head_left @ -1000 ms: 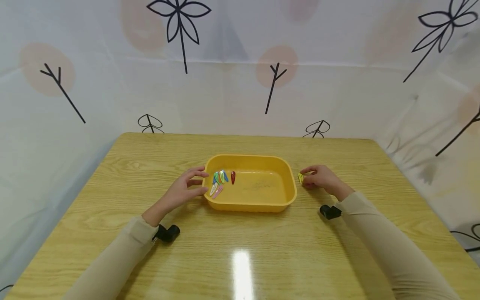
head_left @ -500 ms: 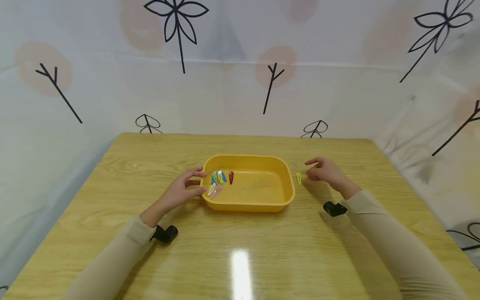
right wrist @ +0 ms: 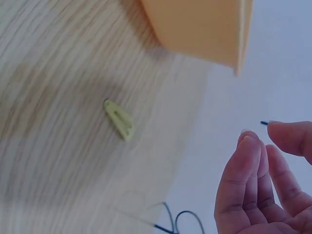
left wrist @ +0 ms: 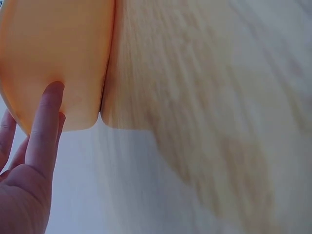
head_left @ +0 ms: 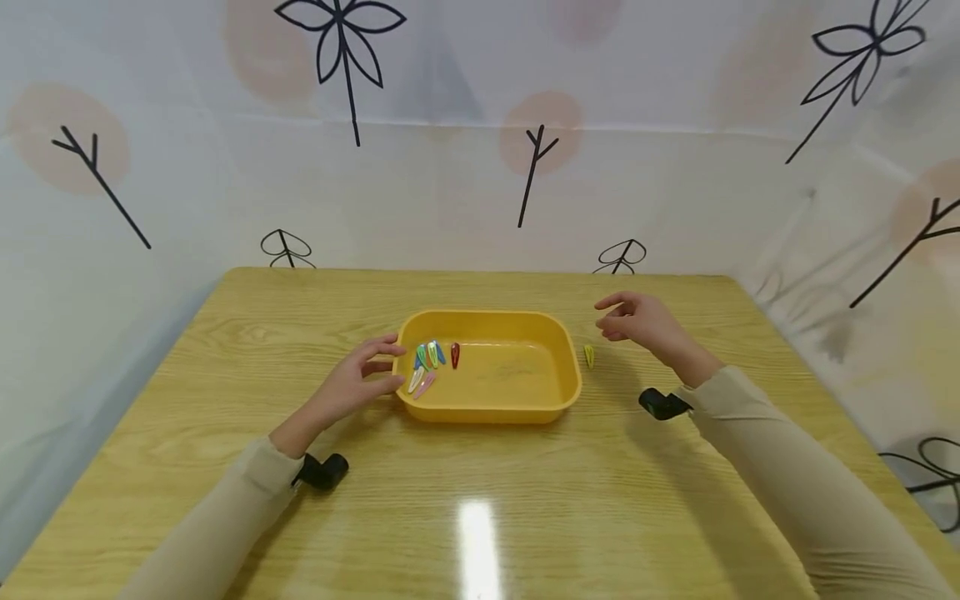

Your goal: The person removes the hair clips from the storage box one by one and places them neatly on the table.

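Observation:
My left hand (head_left: 354,377) is at the left end of a yellow plastic tray (head_left: 487,413), with its fingers spread along the rim. In the left wrist view, a straight digit presses on the tray's outer wall (left wrist: 73,53). Inside the tray, toward the left, lie several snap hair clips in green, blue, white and pink, and a dark red clip (head_left: 455,356) slightly apart. A yellow hair clip (head_left: 588,357) lies on the table just right of the tray. Above and behind it hovers my right hand (head_left: 641,323), holding nothing, its fingers bent loosely and the thumb apart.
The wood-grain table (head_left: 360,517) reaches back to a white cloth backdrop (head_left: 450,192) with plant drawings. A black wrist camera (head_left: 324,472) sits under the left wrist, another black camera (head_left: 663,403) under the right. Light glares on the table's front.
My right hand has come away from the yellow hair clip, up and back, leaving it on the table. The left hand keeps its place at the tray. The whole view has shifted slightly.

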`<state>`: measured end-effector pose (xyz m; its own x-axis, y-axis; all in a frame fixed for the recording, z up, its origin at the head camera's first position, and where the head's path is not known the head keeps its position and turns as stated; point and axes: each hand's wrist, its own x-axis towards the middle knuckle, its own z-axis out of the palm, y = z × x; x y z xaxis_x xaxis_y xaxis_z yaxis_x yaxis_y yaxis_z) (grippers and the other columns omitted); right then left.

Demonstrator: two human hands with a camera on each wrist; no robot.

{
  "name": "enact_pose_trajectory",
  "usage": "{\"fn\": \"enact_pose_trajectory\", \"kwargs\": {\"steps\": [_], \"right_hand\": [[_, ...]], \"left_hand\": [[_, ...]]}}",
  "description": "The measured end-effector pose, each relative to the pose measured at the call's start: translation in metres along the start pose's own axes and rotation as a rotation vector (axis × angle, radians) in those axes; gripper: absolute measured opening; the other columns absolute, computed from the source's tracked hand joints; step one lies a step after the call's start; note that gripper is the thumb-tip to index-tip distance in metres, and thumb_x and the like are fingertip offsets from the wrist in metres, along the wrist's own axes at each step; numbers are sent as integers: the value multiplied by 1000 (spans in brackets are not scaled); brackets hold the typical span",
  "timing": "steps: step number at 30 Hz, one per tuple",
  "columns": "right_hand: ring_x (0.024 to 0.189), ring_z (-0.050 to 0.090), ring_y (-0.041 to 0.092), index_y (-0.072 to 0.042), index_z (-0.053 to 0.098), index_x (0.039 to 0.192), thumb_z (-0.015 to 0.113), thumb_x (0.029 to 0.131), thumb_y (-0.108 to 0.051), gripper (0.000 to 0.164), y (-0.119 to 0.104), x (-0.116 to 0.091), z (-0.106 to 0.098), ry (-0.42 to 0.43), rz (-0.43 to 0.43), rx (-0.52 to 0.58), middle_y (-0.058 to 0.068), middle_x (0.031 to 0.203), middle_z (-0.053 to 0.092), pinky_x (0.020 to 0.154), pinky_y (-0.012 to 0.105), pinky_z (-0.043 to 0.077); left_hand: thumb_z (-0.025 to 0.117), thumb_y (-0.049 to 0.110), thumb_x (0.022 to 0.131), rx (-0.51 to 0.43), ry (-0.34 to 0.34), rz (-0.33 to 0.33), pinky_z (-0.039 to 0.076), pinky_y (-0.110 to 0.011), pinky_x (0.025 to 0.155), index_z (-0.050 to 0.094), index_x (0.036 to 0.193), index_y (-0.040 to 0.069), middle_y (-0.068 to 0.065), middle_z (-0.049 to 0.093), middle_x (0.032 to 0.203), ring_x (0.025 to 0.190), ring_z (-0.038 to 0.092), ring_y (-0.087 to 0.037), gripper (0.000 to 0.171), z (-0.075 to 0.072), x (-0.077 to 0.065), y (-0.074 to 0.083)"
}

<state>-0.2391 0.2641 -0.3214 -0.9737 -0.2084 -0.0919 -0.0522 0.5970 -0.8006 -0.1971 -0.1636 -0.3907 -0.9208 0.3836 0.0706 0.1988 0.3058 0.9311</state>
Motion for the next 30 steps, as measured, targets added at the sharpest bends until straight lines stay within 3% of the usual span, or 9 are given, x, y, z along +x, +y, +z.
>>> {"fn": "enact_pose_trajectory", "kwargs": {"steps": [8,14,23,30], "right_hand": [[79,62,24,1,53,121,60,91,-13,33,-22,6,5,-11,-27,-43,20,97,58,77,35,55],[82,62,22,-1,54,119,62,90,-14,32,-43,12,13,-28,-40,-40,21,101,57,76,31,55],[91,60,37,0,55,118,63,89,-11,31,-63,27,33,-34,-40,36,17,97,57,80,38,53],[93,59,40,1,56,115,64,88,-8,29,-69,41,58,-76,-33,94,16,94,57,85,45,50]], "left_hand": [[68,17,86,3,0,9,48,-39,91,54,123,0,-10,30,147,116,49,-36,43,0,1,2],[68,18,86,-8,3,3,49,-38,89,53,123,-1,-10,30,147,116,49,-37,44,-1,0,3],[68,20,86,-21,-3,-11,52,-36,84,53,124,0,-9,29,148,116,48,-38,45,1,0,4],[68,18,86,-35,0,-9,51,-36,85,52,123,-3,-11,29,147,116,48,-38,45,0,-1,5]]}}
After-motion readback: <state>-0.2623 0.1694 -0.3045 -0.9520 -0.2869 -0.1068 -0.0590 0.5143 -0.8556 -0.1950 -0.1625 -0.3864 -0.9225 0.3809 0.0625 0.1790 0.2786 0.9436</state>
